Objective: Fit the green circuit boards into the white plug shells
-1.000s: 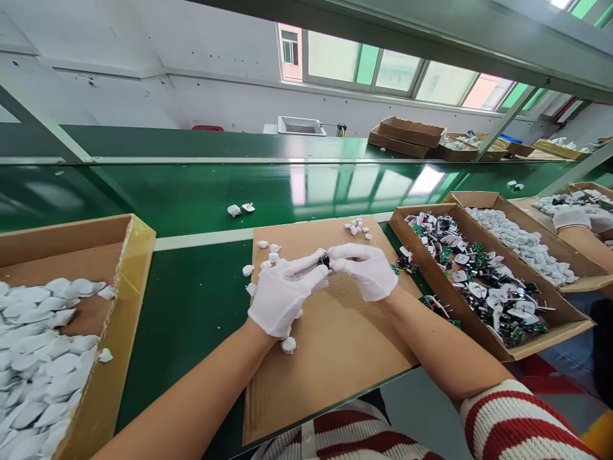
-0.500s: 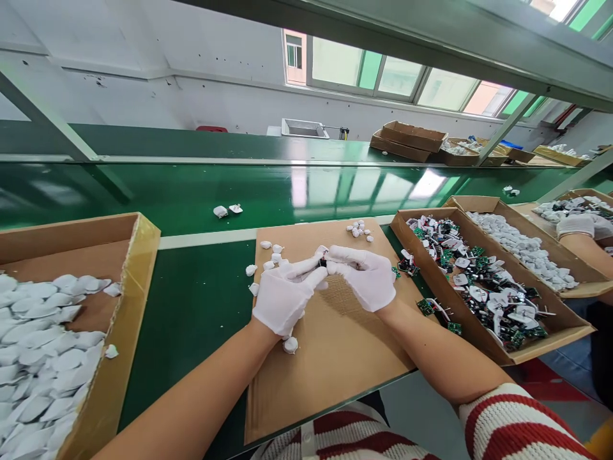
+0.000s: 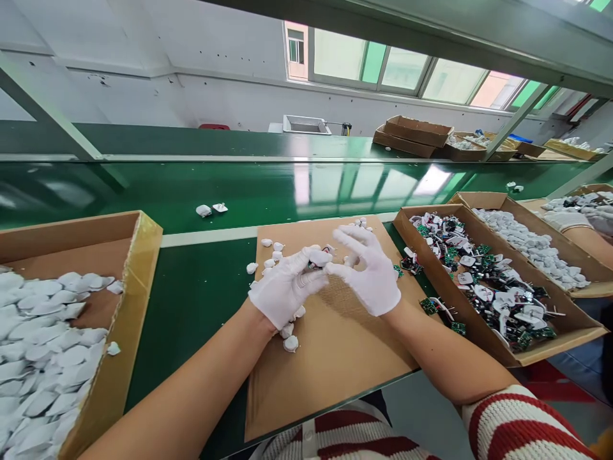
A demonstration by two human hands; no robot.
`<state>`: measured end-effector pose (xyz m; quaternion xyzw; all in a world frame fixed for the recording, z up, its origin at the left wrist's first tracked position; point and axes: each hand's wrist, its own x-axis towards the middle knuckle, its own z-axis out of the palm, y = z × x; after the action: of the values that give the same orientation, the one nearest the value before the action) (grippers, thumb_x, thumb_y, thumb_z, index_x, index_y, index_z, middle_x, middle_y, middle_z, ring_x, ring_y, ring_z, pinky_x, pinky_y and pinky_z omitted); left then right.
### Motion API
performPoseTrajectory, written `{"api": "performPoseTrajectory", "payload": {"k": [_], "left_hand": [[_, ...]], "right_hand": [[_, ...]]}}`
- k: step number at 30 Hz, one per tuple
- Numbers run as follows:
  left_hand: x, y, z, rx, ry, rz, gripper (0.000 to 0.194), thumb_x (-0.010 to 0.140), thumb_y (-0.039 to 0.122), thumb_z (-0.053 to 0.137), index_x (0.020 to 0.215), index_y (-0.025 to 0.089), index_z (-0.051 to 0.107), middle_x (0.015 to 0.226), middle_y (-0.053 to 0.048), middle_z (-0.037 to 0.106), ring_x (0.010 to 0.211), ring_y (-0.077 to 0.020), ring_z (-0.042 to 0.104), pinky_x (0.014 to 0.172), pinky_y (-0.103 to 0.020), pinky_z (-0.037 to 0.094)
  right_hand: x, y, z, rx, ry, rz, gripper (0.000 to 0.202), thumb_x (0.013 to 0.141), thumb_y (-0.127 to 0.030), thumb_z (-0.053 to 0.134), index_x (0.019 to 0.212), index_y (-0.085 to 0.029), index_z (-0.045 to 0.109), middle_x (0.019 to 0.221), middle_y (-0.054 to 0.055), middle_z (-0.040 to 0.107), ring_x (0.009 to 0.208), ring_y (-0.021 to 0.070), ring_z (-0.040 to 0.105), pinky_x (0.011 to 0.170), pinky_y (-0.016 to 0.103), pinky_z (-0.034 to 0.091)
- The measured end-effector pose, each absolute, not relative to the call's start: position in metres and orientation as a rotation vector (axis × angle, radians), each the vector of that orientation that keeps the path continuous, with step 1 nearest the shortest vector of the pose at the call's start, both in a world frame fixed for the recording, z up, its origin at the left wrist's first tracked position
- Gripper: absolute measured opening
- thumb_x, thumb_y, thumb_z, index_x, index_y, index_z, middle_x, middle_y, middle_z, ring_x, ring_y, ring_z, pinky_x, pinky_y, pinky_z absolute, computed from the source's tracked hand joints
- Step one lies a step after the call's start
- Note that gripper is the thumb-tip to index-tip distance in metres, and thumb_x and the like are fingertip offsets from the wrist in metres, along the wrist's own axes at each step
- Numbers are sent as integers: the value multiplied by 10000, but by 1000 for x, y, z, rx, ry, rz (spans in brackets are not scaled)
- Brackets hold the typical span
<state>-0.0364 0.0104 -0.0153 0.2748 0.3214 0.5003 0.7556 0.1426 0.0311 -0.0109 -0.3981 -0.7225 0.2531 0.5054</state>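
My left hand point(image 3: 288, 286), in a white glove, pinches a small white wired part point(image 3: 320, 258) between thumb and fingers above the cardboard sheet point(image 3: 354, 370). Thin dark and red wires show at its top. Just to its right, my right hand point(image 3: 368, 271), also gloved, has its fingers spread and thumb apart; its thumb tip is close to the part, and I cannot tell if they touch. Small white rounded pieces point(image 3: 290, 344) lie around and below my left hand. More white pieces point(image 3: 361, 222) sit behind my right fingers, partly hidden.
A left box point(image 3: 148, 255) holds many flat white pieces. On the right, one box point(image 3: 479, 281) holds green circuit boards with wires, another point(image 3: 531, 249) small white pieces. Loose boards point(image 3: 443, 310) lie beside the sheet. A co-worker's gloved hand point(image 3: 569, 220) is at far right.
My right hand has let go of the small white wired part and opened, its fingers lifting apart. My left hand keeps hold, and the part now shows more fully. The view has shifted slightly.
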Motion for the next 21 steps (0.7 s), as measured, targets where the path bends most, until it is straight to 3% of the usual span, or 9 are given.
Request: {"api": "performPoseTrajectory", "payload": {"k": [2, 4, 7, 9, 11, 13, 17, 21], "left_hand": [[-35, 10, -13, 574, 699, 1133, 186, 872, 377, 736, 945, 207, 739, 1120, -29, 731, 1023, -166, 706, 947, -271, 570], [-32, 8, -9, 543, 712, 1177, 135, 889, 324, 718, 949, 203, 714, 1053, -21, 727, 944, -135, 705, 917, -264, 574], [-27, 5, -2, 532, 712, 1217, 143, 864, 315, 741, 902, 197, 669, 896, -3, 695, 792, -102, 667, 786, -224, 571], [-24, 3, 1, 575, 708, 1219, 214, 823, 349, 778, 886, 192, 647, 820, 6, 662, 727, -99, 632, 695, -208, 550], [-22, 3, 2, 612, 704, 1212, 272, 786, 380, 804, 898, 192, 642, 812, 1, 655, 719, -106, 622, 613, -192, 514], [-23, 4, 0, 617, 701, 1196, 281, 777, 388, 806, 905, 196, 646, 867, -21, 676, 774, -126, 642, 585, -184, 495], [-28, 6, -5, 605, 749, 1179, 183, 846, 376, 738, 876, 208, 672, 961, -42, 681, 887, -155, 668, 705, -204, 550], [-30, 3, 1, 617, 700, 1131, 154, 892, 323, 683, 848, 176, 695, 918, -35, 639, 853, -133, 651, 857, -245, 560]], "right_hand": [[141, 32, -14, -1009, -1846, 335, 302, 890, -469, 704, 1121, -289, 780, 1343, 79, 631, 646, 112, 534, 761, 370, 552], [138, 31, -16, -1045, -1995, 121, 254, 932, -441, 648, 1042, -267, 797, 1327, 82, 658, 621, 123, 520, 731, 389, 526], [131, 23, -15, -1047, -2160, -132, 332, 954, -458, 595, 1130, -231, 762, 1324, 104, 677, 656, 167, 547, 696, 403, 476], [126, 16, -13, -1087, -2174, -224, 400, 965, -471, 575, 1248, -219, 703, 1212, 110, 725, 714, 197, 572, 717, 400, 459], [123, 11, -12, -1144, -2157, -241, 447, 975, -467, 570, 1334, -211, 642, 1089, 103, 752, 751, 209, 586, 745, 394, 458], [122, 11, -12, -1142, -2183, -226, 461, 966, -465, 593, 1351, -213, 624, 1126, 106, 747, 827, 228, 610, 790, 402, 466], [126, 24, -17, -1062, -2125, -57, 398, 906, -480, 684, 1226, -244, 698, 1328, 100, 680, 1004, 262, 654, 920, 433, 487], [134, 34, -18, -1003, -1910, 63, 507, 803, -510, 793, 1219, -234, 706, 1327, 112, 677, 1193, 288, 630, 1031, 462, 482]]}}
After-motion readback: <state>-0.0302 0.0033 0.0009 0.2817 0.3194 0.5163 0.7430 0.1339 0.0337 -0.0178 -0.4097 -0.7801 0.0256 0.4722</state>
